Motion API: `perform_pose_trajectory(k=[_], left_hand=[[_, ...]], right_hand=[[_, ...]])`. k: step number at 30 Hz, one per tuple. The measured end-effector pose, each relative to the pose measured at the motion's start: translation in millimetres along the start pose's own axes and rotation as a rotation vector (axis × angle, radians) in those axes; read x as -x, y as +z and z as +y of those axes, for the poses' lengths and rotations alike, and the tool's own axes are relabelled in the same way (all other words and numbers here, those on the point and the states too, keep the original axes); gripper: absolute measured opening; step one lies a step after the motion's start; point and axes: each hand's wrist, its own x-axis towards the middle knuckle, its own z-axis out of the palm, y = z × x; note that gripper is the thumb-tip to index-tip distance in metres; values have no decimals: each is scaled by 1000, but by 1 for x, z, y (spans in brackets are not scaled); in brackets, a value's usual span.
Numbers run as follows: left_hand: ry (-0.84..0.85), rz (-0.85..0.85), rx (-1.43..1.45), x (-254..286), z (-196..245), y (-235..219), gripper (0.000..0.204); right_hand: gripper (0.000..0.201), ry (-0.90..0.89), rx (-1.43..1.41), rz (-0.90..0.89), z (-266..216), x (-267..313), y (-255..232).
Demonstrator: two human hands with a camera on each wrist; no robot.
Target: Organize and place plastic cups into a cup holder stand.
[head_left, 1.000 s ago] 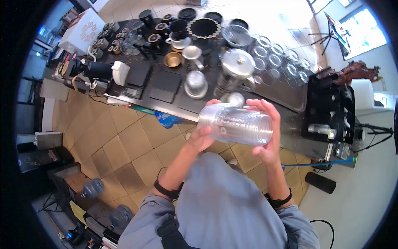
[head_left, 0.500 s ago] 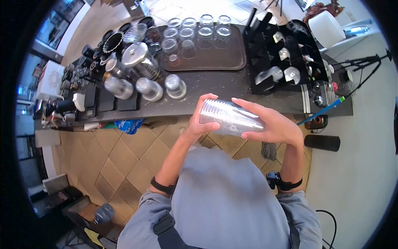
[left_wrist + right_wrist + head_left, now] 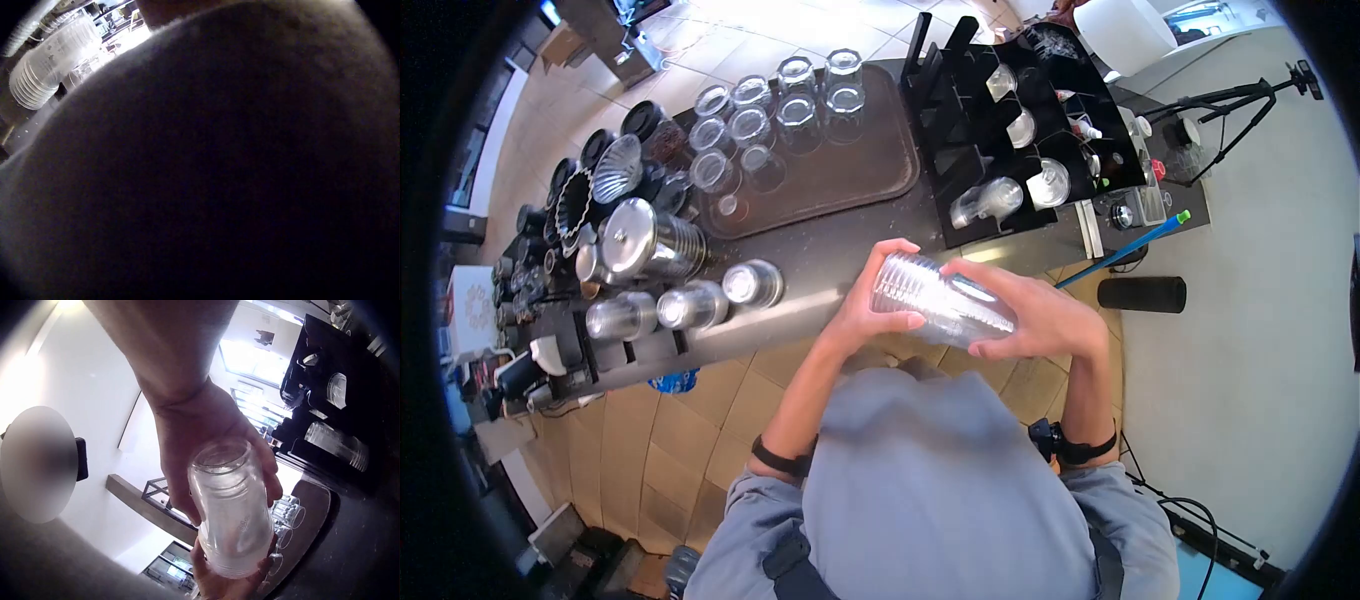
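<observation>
A stack of clear plastic cups (image 3: 940,300) is held nearly level in front of the body, past the counter's front edge. My left hand (image 3: 870,305) grips its ribbed rim end, thumb on the near side. Around the other end curls my right hand (image 3: 1040,315). In the right wrist view the right hand (image 3: 212,437) wraps the stack (image 3: 231,506), with the left hand (image 3: 225,584) at the far end. Dark blur fills most of the left wrist view; clear ribbed cups (image 3: 37,78) show at its upper left.
Three cup stacks, one of them the nearest (image 3: 752,284), stand along the counter edge at the left, by a metal-lidded press (image 3: 635,240). Behind is a brown tray (image 3: 870,170) with several glasses. A black organizer (image 3: 960,150) holding cups stands to the right.
The view has swung to the right, so tray and organizer sit further left in it. Both hands keep hold of the stack, and the right hand's grip has shifted around its end.
</observation>
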Motion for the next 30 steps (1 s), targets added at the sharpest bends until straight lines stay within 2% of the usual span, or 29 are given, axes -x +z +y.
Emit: perform_pose_trajectory(k=[3, 5, 8, 10, 11, 13, 14, 16, 17, 19, 23, 26, 27, 30], left_hand=[[-32, -12, 73, -11, -6, -11, 86], [-29, 39, 122, -19, -5, -23, 86], [-20, 95, 171, -26, -3, -37, 87], [-5, 142, 208, -31, -4, -43, 87], [12, 180, 212, -34, -4, -45, 88], [32, 226, 209, -38, -3, -42, 88], [42, 254, 227, -41, -1, -40, 88], [58, 283, 235, -46, 3, -36, 88], [88, 294, 236, -49, 2, -33, 88], [118, 324, 243, -52, -4, -32, 88], [127, 380, 243, -53, -12, -30, 88], [142, 418, 268, -49, -17, -30, 88], [145, 428, 271, -48, -17, -31, 88], [161, 444, 266, -44, -22, -36, 88]], right_hand=[[87, 33, 14, -29, 2, -3, -17], [87, 81, 13, -63, -4, 8, -41], [86, 116, -57, -16, 2, 30, -83], [86, 237, -55, 189, 1, 38, -110], [86, 232, -50, 175, 0, 31, -121], [84, 182, 64, 314, 1, 3, -143], [84, 172, 63, 313, 13, -15, -151], [83, 59, 492, 323, 42, -54, -159], [82, 176, 547, 281, 40, -73, -159], [85, 294, 631, 162, 43, -105, -159], [88, 310, 735, 9, 67, -153, -158], [90, 328, 781, -191, 78, -180, -156], [90, 322, 788, -198, 88, -191, -155], [86, 317, 773, -397, 120, -221, -151]])
